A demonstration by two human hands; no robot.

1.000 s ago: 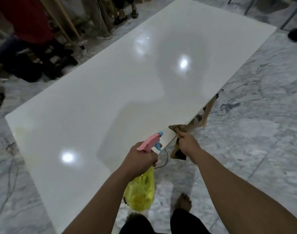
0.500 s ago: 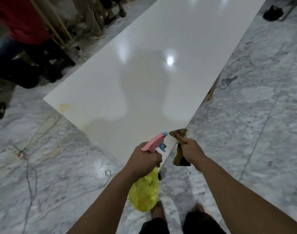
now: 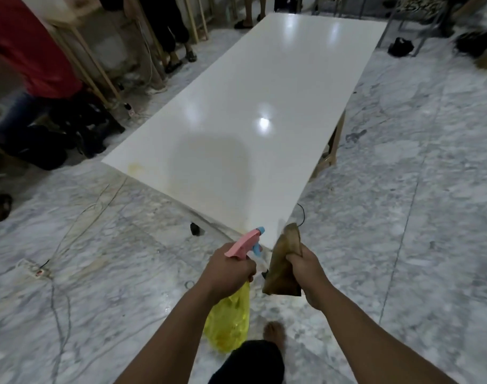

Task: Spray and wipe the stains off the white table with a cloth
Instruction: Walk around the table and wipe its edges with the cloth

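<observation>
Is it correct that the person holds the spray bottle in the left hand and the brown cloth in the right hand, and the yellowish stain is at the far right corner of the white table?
Not quite. In the head view the yellowish stain lies at the near left corner of the white table, not the far right. The rest is right: the left hand holds the spray bottle and the right hand holds the brown cloth.

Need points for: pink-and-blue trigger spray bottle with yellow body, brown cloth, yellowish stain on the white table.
Pink-and-blue trigger spray bottle with yellow body [image 3: 243, 243]: head view, on the pink trigger head.
Brown cloth [image 3: 282, 268]: head view, mid-fold beside the holding hand.
Yellowish stain [image 3: 134, 168]: head view, near the tabletop's near-left corner.
</observation>
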